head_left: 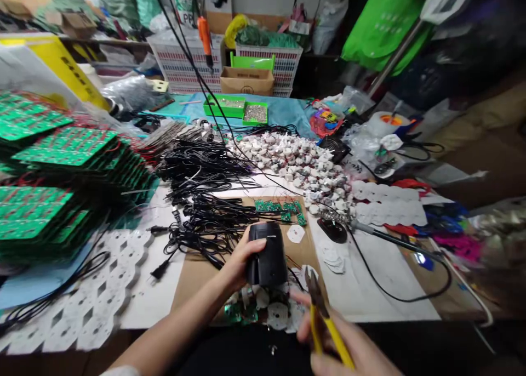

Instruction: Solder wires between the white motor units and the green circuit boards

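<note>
My left hand [240,261] is closed around a black plastic housing [268,255], held above the front of the brown cardboard sheet [191,280]. A black cord [296,278] shows to the right of the housing. In my right hand [332,340] is a pair of yellow-handled cutting pliers [322,315], jaws pointing up and away from me. Below the housing, at the table's front edge, lie white round discs [278,314] and small green circuit boards [233,312], partly hidden by the housing and my hands. More small green boards [283,207] lie behind it.
Stacked green circuit panels [41,211] rise at the left. Bundled black cords [205,167] and a heap of white parts [296,162] cover the middle. A soldering iron [378,232] and its cable lie at the right. Black wires [193,63] hang down in front.
</note>
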Demonstrator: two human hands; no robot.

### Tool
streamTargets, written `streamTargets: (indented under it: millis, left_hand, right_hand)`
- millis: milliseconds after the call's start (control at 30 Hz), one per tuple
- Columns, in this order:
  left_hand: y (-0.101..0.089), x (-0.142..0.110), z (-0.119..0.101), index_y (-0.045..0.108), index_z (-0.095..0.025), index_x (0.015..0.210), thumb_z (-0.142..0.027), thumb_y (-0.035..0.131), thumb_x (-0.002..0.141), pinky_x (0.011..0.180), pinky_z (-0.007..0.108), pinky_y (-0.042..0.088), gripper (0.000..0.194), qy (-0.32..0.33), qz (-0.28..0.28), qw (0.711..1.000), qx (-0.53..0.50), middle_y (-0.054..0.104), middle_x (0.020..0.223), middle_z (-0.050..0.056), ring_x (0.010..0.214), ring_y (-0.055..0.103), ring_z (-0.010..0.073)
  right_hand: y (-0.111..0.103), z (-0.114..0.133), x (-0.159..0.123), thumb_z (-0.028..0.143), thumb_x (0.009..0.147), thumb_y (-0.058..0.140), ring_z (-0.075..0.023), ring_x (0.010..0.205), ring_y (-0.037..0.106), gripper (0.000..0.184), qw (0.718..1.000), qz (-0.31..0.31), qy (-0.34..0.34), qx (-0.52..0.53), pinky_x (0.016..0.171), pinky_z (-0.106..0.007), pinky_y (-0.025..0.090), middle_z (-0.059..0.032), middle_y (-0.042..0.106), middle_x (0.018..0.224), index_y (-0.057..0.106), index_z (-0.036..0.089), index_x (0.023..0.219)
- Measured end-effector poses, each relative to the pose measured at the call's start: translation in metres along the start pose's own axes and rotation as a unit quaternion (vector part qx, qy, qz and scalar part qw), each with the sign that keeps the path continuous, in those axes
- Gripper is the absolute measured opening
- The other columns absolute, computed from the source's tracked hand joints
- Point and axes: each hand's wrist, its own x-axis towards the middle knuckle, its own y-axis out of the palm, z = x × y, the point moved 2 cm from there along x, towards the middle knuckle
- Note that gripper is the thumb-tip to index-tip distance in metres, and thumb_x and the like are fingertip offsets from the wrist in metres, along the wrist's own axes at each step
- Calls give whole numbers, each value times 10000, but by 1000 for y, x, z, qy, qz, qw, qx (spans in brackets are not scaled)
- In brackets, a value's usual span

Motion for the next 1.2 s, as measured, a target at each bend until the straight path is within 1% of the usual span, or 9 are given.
streamTargets:
  millis: [67,100,167,267,433,633,833,1033,1200]
  left_hand:
    - [5,-1,1,545,-244,1307,-424,843,680,729,304,535,718,33,0,999,38,679,1072,52,855,651,211]
    - [8,-2,2,522,-257,1333,-429,845,687,760,318,538,743,56,0,997,58,673,1104,54,890,651,222]
    - [11,-4,3,481,-277,1377,-426,853,694,840,339,530,792,104,-2,989,101,662,1162,60,965,644,237]
    - [14,-7,7,455,-280,1406,-407,854,709,927,352,500,813,150,-12,977,148,651,1220,69,1045,626,247]
    - [20,-6,13,440,-279,1386,-411,851,713,966,367,484,799,161,-30,975,147,653,1225,68,1082,620,258]
    - [23,-7,15,402,-274,1392,-428,833,740,999,380,467,796,183,-44,966,175,631,1242,76,1096,612,255]
    - [25,-5,22,395,-254,1381,-484,854,669,975,400,486,878,208,-41,955,205,635,1217,77,1066,632,258]
    - [23,-4,17,403,-262,1394,-497,817,700,911,368,506,842,164,16,966,199,630,1224,75,1028,620,240]
    - [22,-3,-9,463,-246,1352,-492,817,676,796,329,518,802,64,81,966,239,654,1145,63,925,631,225]
  right_hand:
    - [-23,16,15,477,820,653,-287,984,699,503,986,-97,-33,-130,906,-424,581,-77,716,1047,675,277,1282]
    - [-30,22,23,440,818,634,-284,1011,686,524,978,-118,-50,-166,933,-436,572,-85,703,1103,653,270,1313]
    - [-34,25,36,377,835,601,-267,1051,667,513,970,-120,-65,-202,967,-434,554,-91,680,1171,625,259,1334]
    - [-26,22,42,309,848,593,-251,1044,654,462,970,-97,-71,-212,952,-414,549,-84,671,1171,613,247,1305]
    - [-18,21,36,277,848,602,-242,927,657,341,966,-114,-57,-223,859,-380,551,-50,675,990,624,230,1185]
    - [-20,20,34,327,882,580,-231,894,648,246,971,-111,-37,-210,812,-358,519,-48,672,974,613,221,1101]
    - [-20,23,33,357,893,600,-208,811,637,184,971,-100,-34,-213,714,-302,481,-26,671,895,593,222,1018]
    - [-22,27,31,225,870,577,-171,670,583,63,959,-102,-74,-255,626,-272,440,11,608,765,558,220,930]
    - [-37,27,34,134,851,554,-214,786,617,148,912,-129,-178,-346,677,-299,485,-45,634,854,580,199,982]
